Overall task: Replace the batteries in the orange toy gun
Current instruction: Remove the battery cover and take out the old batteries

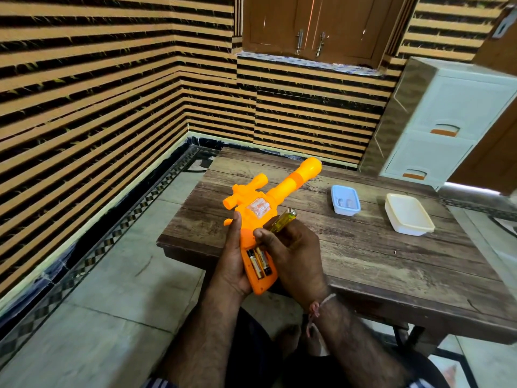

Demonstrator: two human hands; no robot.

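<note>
Orange plastic fills the middle of the frame: the toy gun (260, 217) is held off the wooden table (363, 256), barrel toward the upper right, grip toward the camera with its battery bay uncovered and batteries (259, 261) showing. The left hand (230, 261) wraps the grip, probably to steady it. The right hand (291, 253) clasps a yellow-handled screwdriver (282, 221) while reaching into the bay. Two plastic tubs (345, 200) sit right of centre. No lettering is legible.
</note>
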